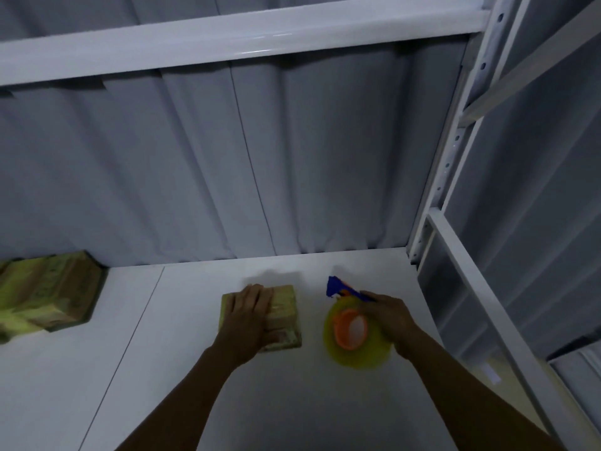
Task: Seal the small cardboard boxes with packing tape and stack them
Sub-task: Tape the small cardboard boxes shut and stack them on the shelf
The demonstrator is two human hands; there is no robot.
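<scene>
White shelf board (pixel 195 369) runs under my arms, with a grey curtain (pixel 292 157) hanging behind it and a metal rack post (pixel 455 157) on the right. My left hand (pixel 250 317) lies flat on top of the small cardboard box (pixel 286 315) at the middle of the board, fingers straight and close together. Just to its right, my right hand (pixel 388 317) curls around the blue handle of the tape dispenser (pixel 351 333), whose yellow roll rests on the board. A pile of cardboard boxes (pixel 48 291) sits far left.
</scene>
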